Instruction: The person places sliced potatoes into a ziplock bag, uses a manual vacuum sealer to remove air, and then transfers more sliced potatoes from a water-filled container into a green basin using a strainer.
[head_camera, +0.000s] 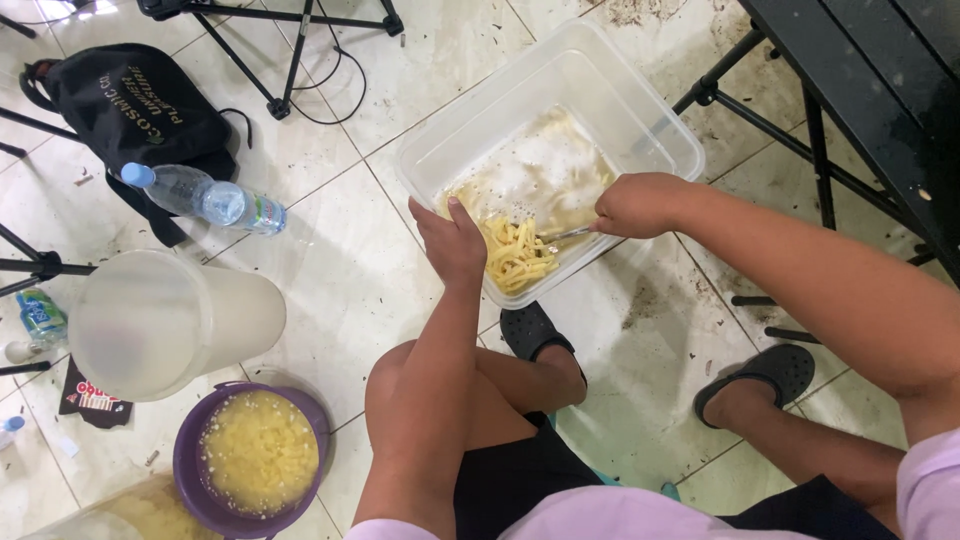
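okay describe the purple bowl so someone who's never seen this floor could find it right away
Start at the big frosted plastic jug lying on the tiled floor left of the person's knee. Just below it sits the purple bowl, round and filled with pale yellow chopped pieces. It is the only purple thing there; the other containers are clear or frosted.

Clear glossy plastic tub (640, 110), shiny metal utensil (568, 235), matt purple plastic bowl (190, 455), smooth stained floor tiles (340, 270).
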